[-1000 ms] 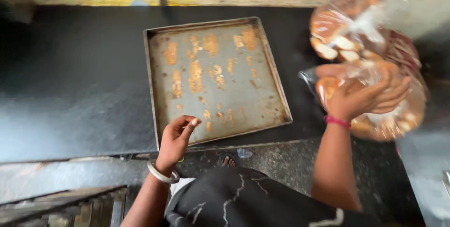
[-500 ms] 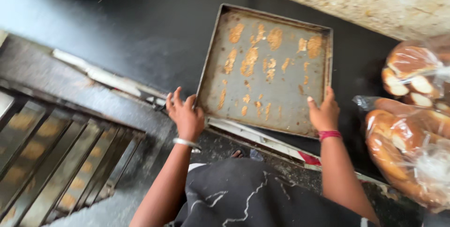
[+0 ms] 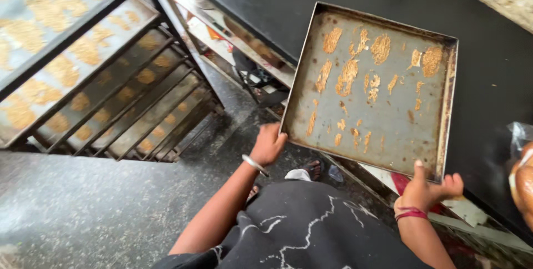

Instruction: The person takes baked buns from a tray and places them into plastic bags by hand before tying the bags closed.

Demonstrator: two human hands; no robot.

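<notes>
I hold a square metal baking tray [image 3: 388,119], stained with golden baked-on crumbs, lifted off the black counter [image 3: 488,58] and tilted. My left hand [image 3: 267,144], with a silver bangle on the wrist, grips its near left corner. My right hand [image 3: 427,185], with a red wrist band, grips the near right corner, thumb over the rim. The tray carries nothing but residue.
A metal rack [image 3: 83,63] stacked with several similar crumb-stained trays stands at the left on the speckled floor [image 3: 83,208]. A plastic bag of baked buns [image 3: 522,174] lies at the counter's right edge. A shelf with clutter shows under the counter.
The tray has come up off the counter and swung left toward the rack. Both hands now grip its near corners, and my view has turned left.
</notes>
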